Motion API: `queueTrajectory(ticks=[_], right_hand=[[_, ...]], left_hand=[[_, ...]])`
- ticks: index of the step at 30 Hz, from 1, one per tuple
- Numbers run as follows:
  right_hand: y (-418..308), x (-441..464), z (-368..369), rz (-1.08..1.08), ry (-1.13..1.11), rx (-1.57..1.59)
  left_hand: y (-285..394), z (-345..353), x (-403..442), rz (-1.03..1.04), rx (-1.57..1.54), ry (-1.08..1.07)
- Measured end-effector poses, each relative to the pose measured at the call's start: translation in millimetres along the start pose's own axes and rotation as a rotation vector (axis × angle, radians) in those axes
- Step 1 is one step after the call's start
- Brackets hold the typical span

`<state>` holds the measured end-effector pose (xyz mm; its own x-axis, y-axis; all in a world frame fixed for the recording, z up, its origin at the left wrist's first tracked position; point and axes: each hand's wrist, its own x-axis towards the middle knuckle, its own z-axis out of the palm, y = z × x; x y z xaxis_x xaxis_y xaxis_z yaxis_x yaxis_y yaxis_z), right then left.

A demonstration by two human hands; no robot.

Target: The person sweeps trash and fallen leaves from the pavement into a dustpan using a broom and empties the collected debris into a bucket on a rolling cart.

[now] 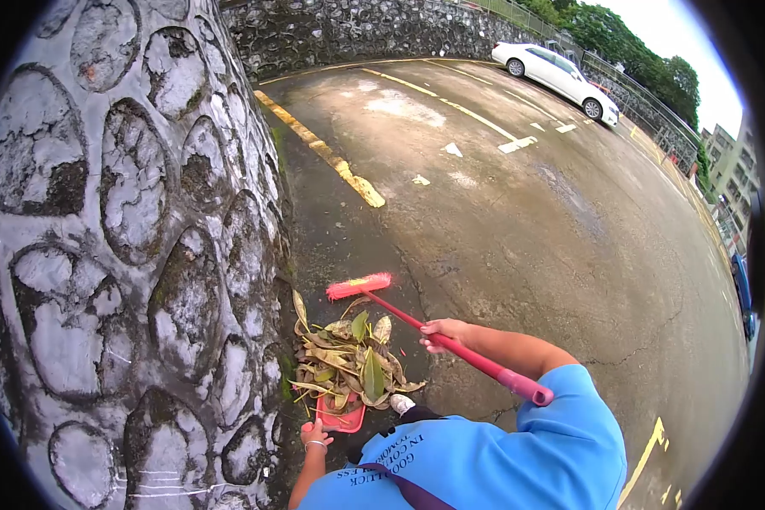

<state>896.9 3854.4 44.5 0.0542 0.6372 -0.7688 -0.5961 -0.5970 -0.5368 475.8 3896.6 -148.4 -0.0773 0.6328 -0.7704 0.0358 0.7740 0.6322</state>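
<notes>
My right hand (440,335) is wrapped round the red handle of a broom (399,315). The broom's pink-red bristle head (359,286) is on the ground just beyond a heap of leaves (348,357), mostly dry and brown with a few green ones. Low on the left, my left hand (315,433) grips a red dustpan (342,417) by its near left side. Leaves lie over the dustpan's far part and hide much of it. Leaves and dustpan are close to the foot of the stone wall.
A rough stone wall (136,255) rises close on my left. Worn yellow lines (323,151) mark the paved ground (527,246). A white car (557,75) is parked at the back right, and another stone wall (357,34) runs across the far side.
</notes>
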Motion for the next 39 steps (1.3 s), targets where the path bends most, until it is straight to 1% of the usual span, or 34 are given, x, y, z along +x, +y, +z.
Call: queueTrajectory(ticks=[1,2,5,8,9,11,12,14,15,16,17,18,19,20,21,22,24,27,29,30,32,34,35,36,39], right_hand=[[7.2,-21.4,3.0,0.050,0.028,-0.108],[13.8,-44.9,5.4,0.107,0.055,-0.218],[53.0,-45.0,-45.9,0.324,0.355,-0.589],[59.6,-46.0,-62.8,0.221,0.497,-0.572],[60.4,-46.5,-55.9,0.214,0.485,-0.592],[57.0,-30.2,-38.5,0.250,0.431,-0.817],[55.4,-0.7,-40.4,0.260,0.393,-1.096],[48.0,32.7,-31.7,0.156,0.443,-1.273],[34.7,27.5,-12.7,0.054,0.537,-1.165],[16.1,14.4,10.0,0.023,0.568,-1.221],[9.1,33.7,5.5,0.031,0.605,-1.273],[10.0,63.1,-13.9,-0.031,0.604,-1.340],[-3.4,68.6,-10.8,0.051,0.592,-1.324],[-4.9,90.9,-25.7,0.042,0.608,-1.401],[-18.6,89.3,-15.7,0.136,0.568,-1.426],[-20.1,106.7,-23.5,0.107,0.585,-1.399],[-25.0,130.7,-27.4,0.065,0.501,-1.420],[-19.0,169.6,-34.8,0.027,0.291,-1.622],[-11.7,167.4,-24.4,0.080,0.265,-1.460],[-12.4,157.3,-16.1,0.102,0.260,-1.383],[-17.1,123.6,0.1,0.186,0.195,-1.559],[-8.5,97.6,-7.9,0.284,0.112,-1.548],[-5.2,61.7,8.2,0.297,0.071,-1.571],[1.4,27.6,19.1,0.313,0.039,-1.571],[8.3,-8.1,13.7,0.417,-0.045,-1.495]], left_hand=[[-0.5,0.4,2.9,0.042,0.052,0.021],[2.1,2.7,8.9,0.035,0.079,0.031],[8.9,2.3,9.8,0.019,0.083,0.070],[9.9,1.6,18.2,0.017,0.093,0.078],[6.8,2.5,22.8,0.030,0.115,0.084],[13.3,6.5,14.5,0.025,0.104,0.085],[13.2,7.3,12.4,0.034,0.101,0.086],[7.7,2.9,17.7,0.055,0.114,0.068],[11.6,0.3,9.4,0.038,0.172,0.053],[9.0,-4.7,8.1,0.049,0.230,0.074],[0.0,-10.6,14.4,0.105,0.268,0.090],[-3.6,-12.1,12.5,0.127,0.263,0.180],[-3.0,-13.3,8.2,0.124,0.215,0.199],[-2.3,-16.6,5.1,0.130,0.249,0.172],[-1.4,-16.7,-0.4,0.125,0.298,0.224],[5.8,-13.9,-12.7,0.134,0.297,0.249],[12.1,-10.0,-19.5,0.108,0.377,0.304],[3.2,-9.0,-10.8,0.087,0.306,0.308],[1.5,-7.8,-4.2,0.077,0.264,0.337],[0.2,-6.6,-1.2,0.077,0.237,0.348],[-0.9,-3.9,5.5,0.094,0.270,0.367],[4.8,-1.5,4.2,0.091,0.271,0.386],[2.1,-1.5,7.7,0.078,0.219,0.406],[4.8,-1.5,5.8,0.060,0.210,0.416],[11.5,1.1,-1.4,0.020,0.165,0.454]])
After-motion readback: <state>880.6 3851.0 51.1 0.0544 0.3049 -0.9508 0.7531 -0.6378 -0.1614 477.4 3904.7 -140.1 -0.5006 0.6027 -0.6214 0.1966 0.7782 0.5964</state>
